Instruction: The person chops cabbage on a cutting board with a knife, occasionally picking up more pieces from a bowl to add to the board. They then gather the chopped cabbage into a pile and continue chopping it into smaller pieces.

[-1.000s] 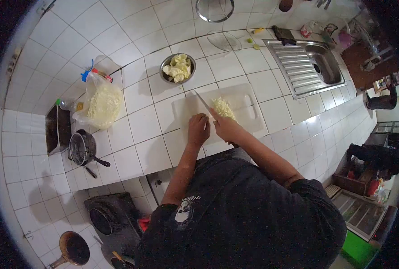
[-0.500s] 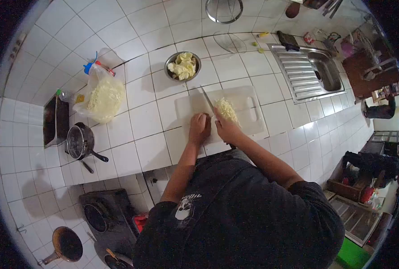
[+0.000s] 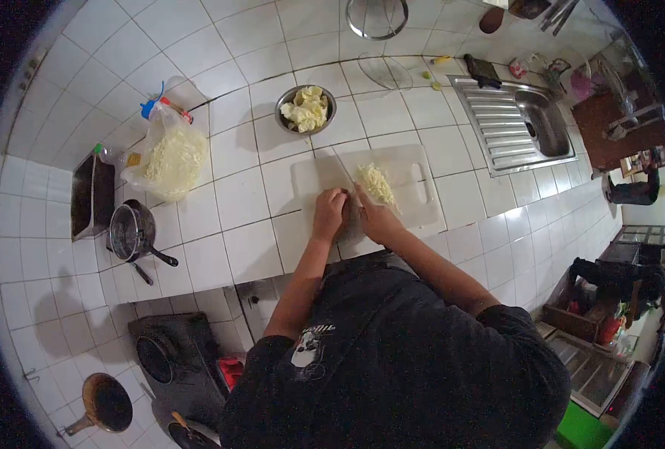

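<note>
A pale cutting board (image 3: 415, 212) lies on the tiled counter in front of me. My right hand (image 3: 378, 222) is closed round a knife (image 3: 343, 162), whose thin blade points away from me over the board. On the board's left part my left hand (image 3: 330, 212) rests with curled fingers, close to the blade; whatever lies under those fingers is hidden. Finely shredded cabbage (image 3: 377, 184) forms a pile just right of the knife. Beyond the board stands a metal bowl (image 3: 281, 120) of loose cabbage leaves (image 3: 307, 110).
At the left, a plastic bag of shredded cabbage (image 3: 175, 161) sits near a dark saucepan (image 3: 133, 232) and a rectangular pan (image 3: 93, 196). A glass lid (image 3: 385, 72) lies at the back. To the right is a steel sink (image 3: 489, 123); below left, a stove (image 3: 175, 359).
The knife blade has shifted slightly and is blurred now. Both hands stay at nearly the same place on the board.
</note>
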Demonstrator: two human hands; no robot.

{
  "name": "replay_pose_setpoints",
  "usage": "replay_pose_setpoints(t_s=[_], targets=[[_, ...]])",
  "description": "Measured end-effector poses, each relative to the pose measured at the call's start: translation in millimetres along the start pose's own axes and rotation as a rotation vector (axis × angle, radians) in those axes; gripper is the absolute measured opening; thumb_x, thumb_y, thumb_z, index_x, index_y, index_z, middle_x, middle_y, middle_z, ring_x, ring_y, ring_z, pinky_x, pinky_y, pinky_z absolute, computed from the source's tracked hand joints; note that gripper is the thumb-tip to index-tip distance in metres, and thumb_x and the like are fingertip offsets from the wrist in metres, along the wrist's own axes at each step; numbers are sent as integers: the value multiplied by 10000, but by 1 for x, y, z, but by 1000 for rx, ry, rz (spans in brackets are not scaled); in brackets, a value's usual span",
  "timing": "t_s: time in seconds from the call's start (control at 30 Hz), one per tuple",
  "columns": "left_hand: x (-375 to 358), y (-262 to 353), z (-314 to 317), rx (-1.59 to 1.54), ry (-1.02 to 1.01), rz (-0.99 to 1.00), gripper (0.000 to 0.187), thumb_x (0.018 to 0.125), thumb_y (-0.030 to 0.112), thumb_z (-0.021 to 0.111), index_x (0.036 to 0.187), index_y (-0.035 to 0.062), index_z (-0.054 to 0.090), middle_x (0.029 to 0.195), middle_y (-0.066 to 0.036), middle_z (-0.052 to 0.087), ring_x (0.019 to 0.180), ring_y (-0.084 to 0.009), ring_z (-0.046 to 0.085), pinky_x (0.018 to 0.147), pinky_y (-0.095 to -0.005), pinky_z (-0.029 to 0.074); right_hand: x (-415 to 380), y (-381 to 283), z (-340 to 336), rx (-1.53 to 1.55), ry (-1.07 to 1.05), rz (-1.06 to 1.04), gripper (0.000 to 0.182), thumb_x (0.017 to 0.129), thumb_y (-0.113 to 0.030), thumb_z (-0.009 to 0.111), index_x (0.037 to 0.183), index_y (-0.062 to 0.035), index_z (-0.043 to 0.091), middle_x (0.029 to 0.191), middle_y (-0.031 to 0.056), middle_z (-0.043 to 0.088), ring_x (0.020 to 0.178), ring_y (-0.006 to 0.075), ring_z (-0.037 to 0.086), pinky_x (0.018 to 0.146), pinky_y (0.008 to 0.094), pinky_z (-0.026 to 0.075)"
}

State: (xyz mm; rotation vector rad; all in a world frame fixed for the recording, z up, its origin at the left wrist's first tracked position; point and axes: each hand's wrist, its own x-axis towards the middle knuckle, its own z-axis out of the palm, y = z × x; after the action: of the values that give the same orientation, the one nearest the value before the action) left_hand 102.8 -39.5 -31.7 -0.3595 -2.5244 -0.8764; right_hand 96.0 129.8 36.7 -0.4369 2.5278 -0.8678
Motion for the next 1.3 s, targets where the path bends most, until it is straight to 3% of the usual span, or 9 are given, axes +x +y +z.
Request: replay_pose_setpoints(t_s=[0.17, 0.37, 0.53, 0.7, 0.9, 1.0, 1.07, 1.17, 1.3], targets=[[6, 11, -8, -115, -19, -39, 149, 815, 35, 591, 954, 2, 636, 1028, -163, 648, 988, -371, 611, 883, -465, 466, 5, 2, -5, -75, 34, -146, 787, 935, -126, 480, 1559, -63, 4, 868, 347, 654, 755, 496, 660, 719, 567, 521], [2, 0, 3, 59, 125, 46, 91, 838, 51, 606, 918, 18, 633, 949, -133, 641, 884, -361, 613, 803, -479, 465, 1, -9, -11, 45, -133, 36, 737, 945, -130, 468, 1554, -48, 61, 899, 356, 651, 771, 500, 659, 752, 581, 522], [5, 9, -8, 1, -146, -138, 263, 766, 42, 634, 1029, 36, 638, 1107, -129, 619, 1048, -353, 580, 909, -480, 431, 7, -7, -7, 67, -44, -74, 754, 947, -126, 478, 1556, -52, 40, 834, 327, 659, 740, 505, 651, 730, 579, 517], [-1, -7, 6, 79, -26, -49, 234, 799, 80, 650, 1031, 64, 627, 1093, -108, 629, 1029, -342, 591, 886, -473, 442, 1, 3, 0, 3, 23, -105, 687, 969, -141, 445, 1551, -39, 95, 805, 323, 654, 716, 525, 634, 767, 605, 508], [4, 5, -2, 26, -104, -108, 179, 819, 119, 662, 991, 75, 635, 1087, -113, 644, 1038, -334, 596, 895, -473, 439, -8, -40, -44, 248, -202, 176, 688, 969, -156, 450, 1561, -89, 105, 776, 320, 647, 688, 491, 644, 703, 575, 520], [5, 5, -2, 7, -96, -102, 176, 819, 124, 668, 984, 73, 636, 1067, -116, 648, 1031, -334, 599, 897, -475, 437, 4, -9, -12, 138, -83, 50, 678, 973, -168, 450, 1565, -121, 122, 751, 311, 648, 687, 485, 647, 687, 567, 519], [4, 5, -2, 43, -111, -90, 176, 821, 123, 671, 985, 72, 636, 1061, -116, 651, 1028, -335, 601, 897, -475, 436, 11, 21, 21, 46, 146, -152, 626, 982, -138, 401, 1560, -132, 161, 775, 318, 642, 544, 417, 634, 595, 525, 546], [4, 0, 3, 86, 7, -59, 164, 825, 113, 669, 980, 74, 636, 1044, -116, 658, 1010, -337, 609, 881, -478, 434, 7, 22, 19, 133, 153, -155, 628, 985, -146, 410, 1561, -137, 159, 760, 307, 646, 511, 382, 635, 558, 493, 561], [4, 3, -2, 23, -79, -109, 228, 786, 104, 683, 1008, 67, 653, 1053, -122, 661, 1046, -339, 600, 894, -475, 424, 6, -10, -24, 193, -33, 22, 675, 977, -191, 450, 1561, -104, 123, 789, 326, 649, 681, 469, 657, 704, 555, 530]])
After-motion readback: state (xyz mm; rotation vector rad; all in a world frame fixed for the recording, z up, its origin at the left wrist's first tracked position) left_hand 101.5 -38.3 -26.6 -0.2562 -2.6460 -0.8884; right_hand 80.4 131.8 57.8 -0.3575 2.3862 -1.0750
